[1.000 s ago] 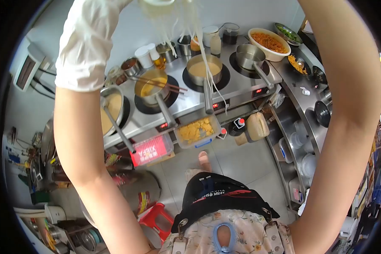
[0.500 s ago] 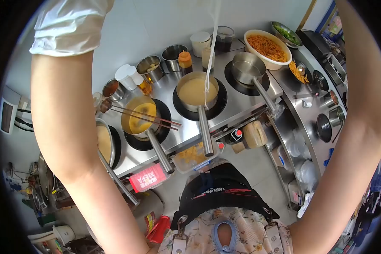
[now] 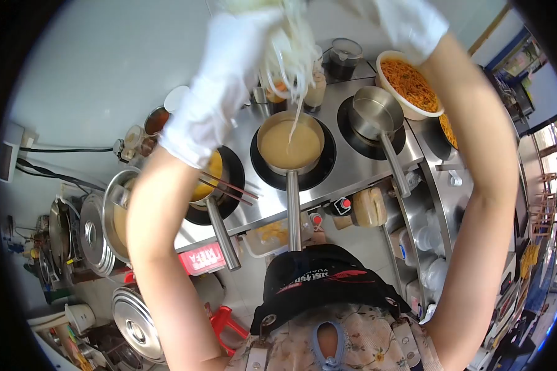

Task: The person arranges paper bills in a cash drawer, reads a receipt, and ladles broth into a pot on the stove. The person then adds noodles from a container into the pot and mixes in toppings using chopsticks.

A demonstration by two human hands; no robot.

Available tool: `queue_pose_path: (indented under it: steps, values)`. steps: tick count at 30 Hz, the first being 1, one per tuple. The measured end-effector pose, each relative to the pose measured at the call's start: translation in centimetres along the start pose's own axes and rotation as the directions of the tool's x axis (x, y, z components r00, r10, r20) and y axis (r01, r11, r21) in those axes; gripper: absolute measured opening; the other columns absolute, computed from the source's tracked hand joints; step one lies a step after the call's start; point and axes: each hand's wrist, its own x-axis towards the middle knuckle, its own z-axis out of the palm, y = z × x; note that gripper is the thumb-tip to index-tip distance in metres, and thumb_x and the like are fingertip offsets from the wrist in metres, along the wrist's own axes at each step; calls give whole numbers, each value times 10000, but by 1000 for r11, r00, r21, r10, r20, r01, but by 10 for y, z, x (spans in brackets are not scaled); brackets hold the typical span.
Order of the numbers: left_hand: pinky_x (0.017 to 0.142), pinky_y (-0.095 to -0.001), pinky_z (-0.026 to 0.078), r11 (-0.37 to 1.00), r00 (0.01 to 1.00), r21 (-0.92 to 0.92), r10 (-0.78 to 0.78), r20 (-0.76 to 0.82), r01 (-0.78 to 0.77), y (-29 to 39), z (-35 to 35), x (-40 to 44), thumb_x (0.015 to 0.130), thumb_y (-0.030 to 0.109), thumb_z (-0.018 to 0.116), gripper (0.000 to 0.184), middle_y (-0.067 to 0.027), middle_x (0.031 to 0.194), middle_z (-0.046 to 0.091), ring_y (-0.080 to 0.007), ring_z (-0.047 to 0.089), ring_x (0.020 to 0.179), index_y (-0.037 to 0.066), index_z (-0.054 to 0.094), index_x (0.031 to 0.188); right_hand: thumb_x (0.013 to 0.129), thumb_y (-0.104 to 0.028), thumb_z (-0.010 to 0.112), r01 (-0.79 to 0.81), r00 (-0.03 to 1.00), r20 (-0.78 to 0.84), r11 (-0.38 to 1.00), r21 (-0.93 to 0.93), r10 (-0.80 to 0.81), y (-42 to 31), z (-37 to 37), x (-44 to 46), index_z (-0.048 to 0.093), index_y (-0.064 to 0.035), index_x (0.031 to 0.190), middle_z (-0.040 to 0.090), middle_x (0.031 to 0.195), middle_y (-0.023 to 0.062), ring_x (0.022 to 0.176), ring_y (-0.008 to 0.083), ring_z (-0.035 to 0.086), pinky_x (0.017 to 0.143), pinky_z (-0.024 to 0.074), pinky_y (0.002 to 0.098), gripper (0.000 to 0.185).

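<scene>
Above the stove, my left hand [image 3: 244, 43], in a white glove, is closed around a bunch of pale noodles [image 3: 286, 62], smeared by motion. The noodles hang down, and one strand reaches into the cloudy broth of the middle saucepan [image 3: 293, 167]. My right hand [image 3: 408, 25], gloved as well, is raised at the top right; its fingers are blurred and partly cut off by the frame's edge. Left of the middle pan, a saucepan with yellow liquid [image 3: 215, 170] has chopsticks [image 3: 229, 185] across it, partly behind my left forearm.
A third saucepan [image 3: 368, 117] with clear liquid sits on the right burner. Behind it stands a white bowl [image 3: 387, 65] of orange-red shredded food. A large pot [image 3: 112, 191] is at the left. Sauce bottles [image 3: 315, 93] line the back. Pan handles stick out over the stove's front edge.
Both hands have come down into view from above the frame and drawn closer together. The noodle bunch now shows above the middle pan, where only a long strand hung before.
</scene>
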Motion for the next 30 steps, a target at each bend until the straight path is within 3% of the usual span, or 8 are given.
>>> queue_pose_path:
  steps: [2, 3, 8, 10, 13, 15, 20, 30]
  values:
    - [729, -294, 529, 994, 993, -19, 108, 42, -107, -48, 8, -12, 794, 54, 661, 236, -64, 944, 687, -144, 653, 818, 4, 655, 1025, 934, -259, 554, -479, 864, 4, 820, 314, 503, 21, 32, -32, 511, -59, 1274, 539, 1250, 174, 1179, 262, 519, 1039, 383, 421, 397]
    - [800, -290, 517, 999, 1000, -45, 11, 18, -10, -74, 9, -20, 794, 59, 689, 315, -73, 1002, 678, -153, 644, 896, 12, 621, 1098, 931, -266, 528, -239, 956, -123, 949, 207, 268, 95, 68, -21, 656, -42, 987, 652, 868, 18, 780, 93, 590, 698, 475, 279, 264]
    - [856, -308, 519, 965, 978, -163, -209, -11, 205, -202, 7, -56, 805, -11, 655, 350, -77, 1078, 661, -173, 640, 953, 4, 585, 1148, 957, -196, 536, -324, 918, -75, 847, 420, 388, 201, 161, -76, 636, -22, 1024, 652, 938, 32, 867, 115, 579, 774, 469, 271, 212]
    - [856, -298, 514, 901, 945, 303, -328, 4, 311, -225, 6, -64, 817, -46, 607, 354, -99, 1036, 657, -203, 640, 967, -1, 533, 1160, 958, -210, 535, -528, 822, 40, 735, 424, 568, 218, 182, -95, 634, -20, 1003, 652, 929, 37, 887, 113, 577, 804, 458, 266, 219]
    - [872, -336, 507, 951, 966, 175, -257, -2, 253, -290, 0, -70, 791, 86, 690, 399, -131, 1031, 661, -260, 646, 981, 7, 549, 1156, 925, -164, 528, -613, 786, 87, 755, 234, 612, 267, 219, -114, 628, 1, 1019, 660, 952, 95, 884, 180, 596, 828, 457, 297, 214]
    - [894, -385, 490, 569, 881, 775, -473, 34, 275, -305, -8, -66, 707, 218, 748, 557, -208, 1070, 654, -340, 625, 1022, -21, 553, 1171, 903, -122, 523, -602, 797, 115, 795, 72, 593, 290, 233, -128, 626, 7, 1034, 662, 993, 128, 912, 228, 616, 856, 461, 319, 211]
    - [916, -389, 479, 269, 824, 944, -566, -5, 191, -299, -30, -67, 658, 248, 772, 625, -218, 1124, 629, -367, 598, 1062, 31, 561, 1204, 784, -20, 505, -359, 927, -15, 877, -320, 375, 289, 220, -146, 603, 3, 1110, 604, 1154, 201, 1089, 364, 564, 953, 442, 403, 341]
    - [915, -317, 462, 725, 886, 615, 12, -463, 312, -121, -155, -174, 826, 147, 683, 302, -154, 1090, 650, -259, 629, 1032, 24, 646, 1099, 827, -86, 524, 297, 922, 329, 918, -264, -203, 182, 285, -68, 626, -21, 1008, 640, 953, 138, 906, 299, 618, 781, 508, 390, 218]
